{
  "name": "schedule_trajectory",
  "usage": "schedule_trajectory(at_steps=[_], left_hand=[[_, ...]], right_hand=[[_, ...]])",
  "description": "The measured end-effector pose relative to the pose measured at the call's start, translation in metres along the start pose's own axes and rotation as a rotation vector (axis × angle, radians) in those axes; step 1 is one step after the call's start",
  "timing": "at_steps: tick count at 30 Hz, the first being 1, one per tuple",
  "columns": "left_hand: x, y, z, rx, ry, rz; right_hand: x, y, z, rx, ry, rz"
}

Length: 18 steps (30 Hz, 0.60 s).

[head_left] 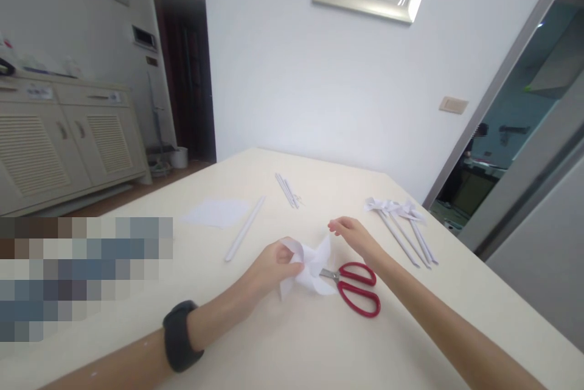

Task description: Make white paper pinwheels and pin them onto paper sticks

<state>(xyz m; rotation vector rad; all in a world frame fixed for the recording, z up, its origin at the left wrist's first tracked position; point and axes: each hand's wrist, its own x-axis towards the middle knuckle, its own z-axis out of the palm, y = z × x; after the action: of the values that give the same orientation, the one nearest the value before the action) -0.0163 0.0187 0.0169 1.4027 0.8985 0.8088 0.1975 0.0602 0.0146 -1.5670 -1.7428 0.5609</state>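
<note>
White paper pinwheel (310, 265) half-folded, pinched in left hand (274, 265); right hand (353, 235) open above (finished pinwheels (399, 213) wait nearby).

Paper, plastic and metal on a matt worktop

A folded piece of thin white paper (310, 268) is seen beside scissors (356, 286) with glossy red plastic handles and dull metal blades; the cream worktop (319, 347) is shown smooth and matt.
</note>
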Motion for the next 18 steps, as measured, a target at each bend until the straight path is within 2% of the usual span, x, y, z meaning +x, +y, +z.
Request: schedule_trajectory(at_steps=[4, 7, 12, 18], left_hand=[[0.000, -0.001, -0.001, -0.014, 0.002, 0.011], [-0.004, 0.001, 0.000, -0.036, -0.029, 0.033], [-0.006, 0.003, 0.003, -0.047, -0.012, 0.014], [-0.005, 0.002, 0.003, -0.078, -0.009, 0.020]], right_hand=[[0.053, 0.005, 0.026, -0.189, 0.019, -0.045], [0.075, 0.002, 0.048, -0.384, 0.016, -0.090], [0.085, 0.001, 0.071, -0.688, -0.023, -0.238], [0.095, 0.005, 0.080, -0.875, -0.083, -0.409]])
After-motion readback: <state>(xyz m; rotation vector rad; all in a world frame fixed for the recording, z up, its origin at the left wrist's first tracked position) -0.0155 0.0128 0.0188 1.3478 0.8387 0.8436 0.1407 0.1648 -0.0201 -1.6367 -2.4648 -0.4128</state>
